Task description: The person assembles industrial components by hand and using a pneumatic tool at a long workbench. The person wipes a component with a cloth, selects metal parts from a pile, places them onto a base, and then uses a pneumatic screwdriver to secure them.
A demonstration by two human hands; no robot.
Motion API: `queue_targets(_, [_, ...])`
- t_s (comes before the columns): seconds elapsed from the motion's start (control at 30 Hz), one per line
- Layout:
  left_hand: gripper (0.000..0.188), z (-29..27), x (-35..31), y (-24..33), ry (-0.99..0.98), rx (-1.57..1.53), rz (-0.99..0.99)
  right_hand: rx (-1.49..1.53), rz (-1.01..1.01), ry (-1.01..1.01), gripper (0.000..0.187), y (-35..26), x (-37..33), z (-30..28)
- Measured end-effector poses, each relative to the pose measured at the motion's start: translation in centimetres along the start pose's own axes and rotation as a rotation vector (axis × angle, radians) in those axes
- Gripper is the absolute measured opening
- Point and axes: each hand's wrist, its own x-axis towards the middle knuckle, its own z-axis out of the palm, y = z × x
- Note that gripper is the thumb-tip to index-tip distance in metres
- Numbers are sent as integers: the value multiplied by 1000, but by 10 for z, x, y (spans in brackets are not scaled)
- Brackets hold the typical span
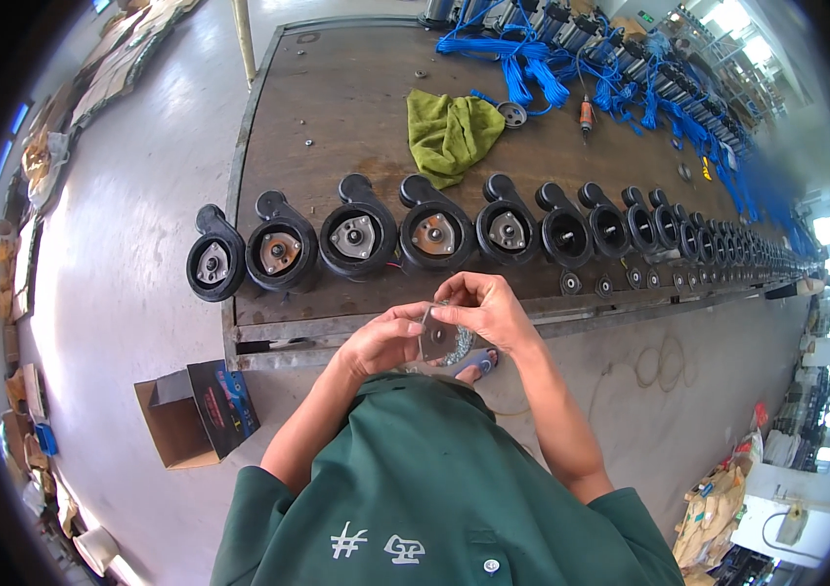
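Observation:
My left hand (383,340) and my right hand (482,306) meet in front of my chest and together hold a small square metal plate with a round disc part (440,341). Fingers of both hands pinch its edges. Just beyond my hands, a long row of black round pump housings (359,237) lies along the near edge of a brown metal workbench (337,107). The nearest housings show metal plates in their centres; those farther right look hollow.
A green rag (450,132) lies mid-bench. Bundles of blue wires (522,68) and motors run along the far edge. Small black discs (569,282) lie in front of the housings. An open cardboard box (198,410) stands on the grey floor at my left.

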Motion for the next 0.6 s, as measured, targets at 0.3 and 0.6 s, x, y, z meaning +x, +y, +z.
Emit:
queue_targets(0.3, [61,9,0,6,49,-106,213,51,-141,195,25,-2,-18,17])
queue_targets(0.6, [65,6,9,5,12,-90,275,-328,-424,313,28,-13,-31,50])
